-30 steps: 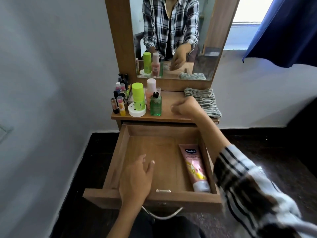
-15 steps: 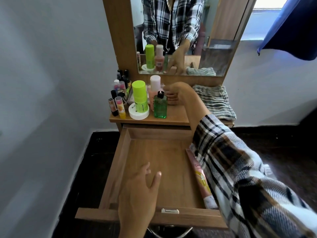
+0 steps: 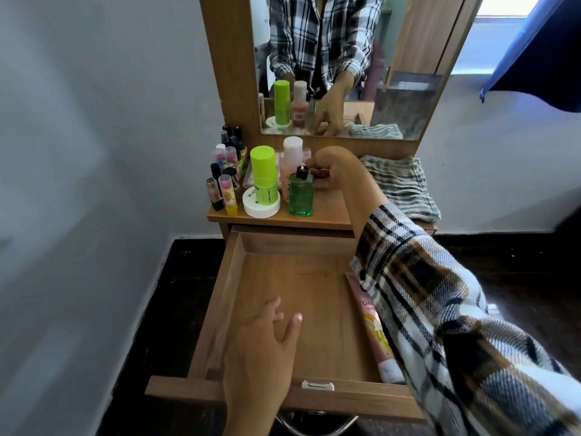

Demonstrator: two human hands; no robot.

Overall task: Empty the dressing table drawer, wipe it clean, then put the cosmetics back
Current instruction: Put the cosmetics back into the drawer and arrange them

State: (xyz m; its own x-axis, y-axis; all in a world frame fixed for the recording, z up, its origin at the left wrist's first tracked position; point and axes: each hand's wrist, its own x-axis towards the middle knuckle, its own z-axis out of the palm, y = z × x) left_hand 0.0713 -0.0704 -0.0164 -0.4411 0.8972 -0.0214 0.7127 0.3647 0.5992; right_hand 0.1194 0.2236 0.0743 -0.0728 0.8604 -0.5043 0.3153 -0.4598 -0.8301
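The wooden drawer (image 3: pixel 220 309) is pulled out, and a pink cream tube (image 3: pixel 371 325) lies along its right wall, partly under my sleeve. My left hand (image 3: pixel 261 350) rests over the drawer's front edge, fingers spread and relaxed above the bare floor. My right hand (image 3: pixel 333 168) reaches onto the tabletop, where its curled fingertips pinch the black cap of a green glass bottle (image 3: pixel 301 196). Beside that bottle stand a lime-green container (image 3: pixel 264 174) on a white jar (image 3: pixel 261 209) and a pink bottle (image 3: pixel 292 149).
Several lipsticks and small bottles (image 3: pixel 228 196) crowd the tabletop's left end. A folded striped cloth (image 3: pixel 399 187) lies at its right end. A mirror (image 3: pixel 408 58) rises behind, a white wall is on the left, and a blue curtain (image 3: pixel 540 58) hangs at the upper right.
My right hand has moved left from near the cloth to the green bottle's cap. The view has shifted closer to the table. My left hand has stayed at the drawer front.
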